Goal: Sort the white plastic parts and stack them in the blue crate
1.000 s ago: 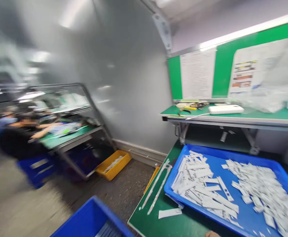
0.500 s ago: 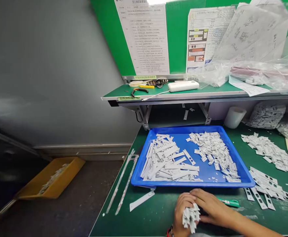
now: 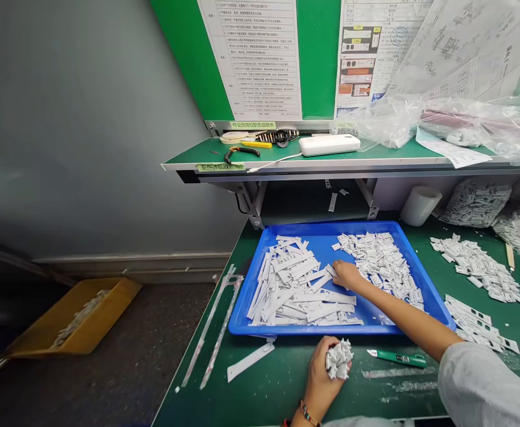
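Note:
My left hand [image 3: 321, 370], just in front of the tray, is wrapped round a bundle of white plastic strips [image 3: 339, 359], whose ends point towards me. My right hand [image 3: 347, 276] reaches into the blue tray [image 3: 342, 331], with its fingertips closed on the end of a white plastic strip [image 3: 330, 271]. That strip lies at the right edge of a loose pile of long white strips [image 3: 293, 284]. To the right of my right hand, a heap of small white pieces [image 3: 387, 261] fills the tray's other side, partly hidden by my forearm.
A green cutter knife [image 3: 398, 358] lies under my right forearm. One strip [image 3: 251, 362] lies left of my left hand. More strips [image 3: 480, 325] and a small-piece heap [image 3: 478, 267] lie right of the tray. A shelf [image 3: 287, 165] overhangs the back; a yellow bin [image 3: 104, 320] stands below left.
My right hand has left the bundle and moved up and forward into the tray, onto a strip. My left hand keeps the bundle. The view has shifted slightly.

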Motion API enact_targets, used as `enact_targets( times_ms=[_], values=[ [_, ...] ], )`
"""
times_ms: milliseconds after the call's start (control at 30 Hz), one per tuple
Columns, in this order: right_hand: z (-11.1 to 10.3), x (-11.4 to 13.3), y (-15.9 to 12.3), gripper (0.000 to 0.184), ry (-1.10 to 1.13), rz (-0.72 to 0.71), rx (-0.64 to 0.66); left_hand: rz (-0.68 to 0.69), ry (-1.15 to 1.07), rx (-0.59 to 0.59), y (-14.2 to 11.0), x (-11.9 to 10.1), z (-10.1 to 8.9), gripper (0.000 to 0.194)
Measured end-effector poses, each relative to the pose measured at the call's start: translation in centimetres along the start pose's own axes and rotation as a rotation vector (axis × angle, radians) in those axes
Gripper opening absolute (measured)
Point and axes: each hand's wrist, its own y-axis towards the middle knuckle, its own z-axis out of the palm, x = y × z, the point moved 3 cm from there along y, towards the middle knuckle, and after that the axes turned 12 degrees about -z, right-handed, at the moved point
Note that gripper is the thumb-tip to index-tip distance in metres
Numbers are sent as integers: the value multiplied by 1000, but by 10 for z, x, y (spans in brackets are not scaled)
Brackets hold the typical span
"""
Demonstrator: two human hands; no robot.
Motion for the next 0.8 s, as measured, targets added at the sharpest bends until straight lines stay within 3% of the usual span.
enact_targets(
  times_ms=[133, 400, 500, 600, 700, 800],
  values=[
    [-6, 0, 8, 28, -23, -19, -50, 16, -4, -26, 1, -5, 5, 18],
    [12, 36, 26, 30, 163, -360, -22, 6, 21, -17, 0, -2, 14, 24],
    [9, 35, 28, 15, 232, -354, -74, 9, 27, -10, 0, -2, 14, 23],
    [-5, 26, 17, 21, 537, -302, -153, 20, 46, -1, 0, -3, 11, 25],
    [-20, 24, -4, 31, 961, -274, -126, 15, 84, 14, 2, 0, 8, 29],
    [-34, 30, -28, 37, 1148, -288, -109, -25, 46, -9, 1, 7, 6, 26]
  ],
)
